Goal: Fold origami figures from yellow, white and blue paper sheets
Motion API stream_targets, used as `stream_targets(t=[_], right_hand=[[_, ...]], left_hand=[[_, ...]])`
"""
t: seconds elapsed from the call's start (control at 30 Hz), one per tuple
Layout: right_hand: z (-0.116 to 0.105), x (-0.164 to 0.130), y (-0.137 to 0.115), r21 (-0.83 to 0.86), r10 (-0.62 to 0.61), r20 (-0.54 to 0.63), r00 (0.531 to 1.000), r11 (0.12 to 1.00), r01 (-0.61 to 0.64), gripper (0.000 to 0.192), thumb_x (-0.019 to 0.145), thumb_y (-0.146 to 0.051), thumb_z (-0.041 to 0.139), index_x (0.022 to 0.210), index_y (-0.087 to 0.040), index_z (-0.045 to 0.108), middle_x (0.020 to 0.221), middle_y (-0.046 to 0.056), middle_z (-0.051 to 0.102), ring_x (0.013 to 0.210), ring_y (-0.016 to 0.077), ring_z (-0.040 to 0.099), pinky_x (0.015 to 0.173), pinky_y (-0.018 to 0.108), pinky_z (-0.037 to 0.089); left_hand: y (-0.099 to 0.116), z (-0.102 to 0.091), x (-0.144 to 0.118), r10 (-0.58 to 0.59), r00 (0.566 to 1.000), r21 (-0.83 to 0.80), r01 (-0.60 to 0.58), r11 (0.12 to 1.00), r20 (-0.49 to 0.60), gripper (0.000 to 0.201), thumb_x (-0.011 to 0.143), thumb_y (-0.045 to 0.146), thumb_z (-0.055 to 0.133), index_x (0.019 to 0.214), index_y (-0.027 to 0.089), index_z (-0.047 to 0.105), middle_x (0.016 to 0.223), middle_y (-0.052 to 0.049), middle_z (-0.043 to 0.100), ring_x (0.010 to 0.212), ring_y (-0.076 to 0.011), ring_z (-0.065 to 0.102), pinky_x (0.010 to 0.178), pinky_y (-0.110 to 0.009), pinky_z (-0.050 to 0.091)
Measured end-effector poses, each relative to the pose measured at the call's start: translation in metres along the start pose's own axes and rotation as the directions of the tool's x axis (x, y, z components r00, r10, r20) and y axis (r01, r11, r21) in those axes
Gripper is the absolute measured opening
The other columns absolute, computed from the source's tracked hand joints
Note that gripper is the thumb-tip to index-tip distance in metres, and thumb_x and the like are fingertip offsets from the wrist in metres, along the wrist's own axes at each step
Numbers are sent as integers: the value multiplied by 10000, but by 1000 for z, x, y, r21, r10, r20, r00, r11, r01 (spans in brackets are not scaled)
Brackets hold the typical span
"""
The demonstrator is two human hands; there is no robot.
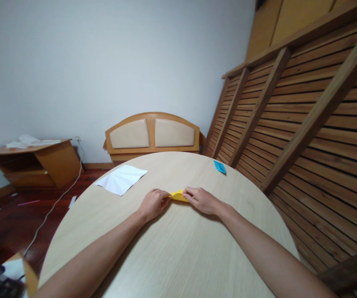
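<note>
A folded piece of yellow paper (178,196) lies low over the middle of the round table, between my two hands. My left hand (155,204) pinches its left end, with the fingers curled and pressed together. At the right end, my right hand (202,200) grips the paper between thumb and fingers. The fingers cover both ends, so only the middle part shows, with a raised fold along it. Up and to the left of my left hand rests a creased white sheet of paper (121,179), its folds fanning out.
A small blue packet or folded piece (219,167) lies near the far right edge of the pale round table (178,252). Behind stands a padded headboard (152,132). Wooden slats (290,111) lean along the right. A low cabinet (54,165) and a cable (56,203) are at left.
</note>
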State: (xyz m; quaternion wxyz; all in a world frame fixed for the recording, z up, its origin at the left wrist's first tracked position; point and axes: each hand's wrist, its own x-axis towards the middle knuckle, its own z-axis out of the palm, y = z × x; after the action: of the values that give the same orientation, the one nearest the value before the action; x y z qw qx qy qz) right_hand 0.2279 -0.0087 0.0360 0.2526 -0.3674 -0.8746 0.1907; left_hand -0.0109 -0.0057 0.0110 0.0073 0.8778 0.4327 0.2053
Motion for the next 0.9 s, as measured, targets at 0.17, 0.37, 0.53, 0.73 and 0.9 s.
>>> stream_targets(t=[0.17, 0.37, 0.53, 0.73, 0.9], right_hand=[[-2, 0, 1, 27, 17, -21, 1000, 1000, -16, 247, 975, -372, 476, 1029, -200, 645, 910, 41, 702, 769, 165, 614, 695, 269, 411], [-1, 1, 10, -61, 7, -109, 994, 998, -13, 171, 917, -262, 546, 1028, -198, 660, 963, 55, 718, 823, 182, 641, 723, 271, 419], [0, 4, 16, 3, 27, -187, 982, 1000, -27, 162, 934, -270, 527, 943, -182, 663, 884, 40, 707, 765, 164, 625, 692, 259, 412], [-2, 6, 17, 150, 101, -204, 974, 986, -71, 232, 933, -349, 528, 907, -162, 662, 827, 28, 682, 715, 158, 596, 635, 250, 407], [-3, 9, 22, 225, 148, -188, 971, 969, -104, 279, 917, -395, 533, 919, -147, 662, 862, 48, 689, 775, 181, 606, 666, 259, 435]], left_hand=[[1, -2, 0, -64, 998, 32, 65, 997, -24, 238, 957, 258, 481, 854, 199, 688, 777, -53, 718, 725, -187, 650, 692, -263, 426], [1, -1, -2, -116, 989, -5, 117, 993, -88, 258, 980, 326, 464, 905, 205, 679, 805, -52, 717, 742, -188, 650, 671, -258, 403], [3, -2, -2, -219, 964, -92, 206, 974, -154, 286, 965, 392, 489, 889, 189, 676, 799, -54, 718, 687, -181, 628, 616, -257, 381], [-2, -2, 0, -305, 932, -352, 223, 909, -197, 326, 913, 464, 534, 869, 175, 679, 795, -44, 719, 674, -181, 623, 610, -261, 418], [-9, -2, 4, -393, 898, -534, 237, 811, -199, 323, 832, 486, 604, 861, 172, 670, 820, -47, 721, 740, -202, 648, 654, -281, 479]])
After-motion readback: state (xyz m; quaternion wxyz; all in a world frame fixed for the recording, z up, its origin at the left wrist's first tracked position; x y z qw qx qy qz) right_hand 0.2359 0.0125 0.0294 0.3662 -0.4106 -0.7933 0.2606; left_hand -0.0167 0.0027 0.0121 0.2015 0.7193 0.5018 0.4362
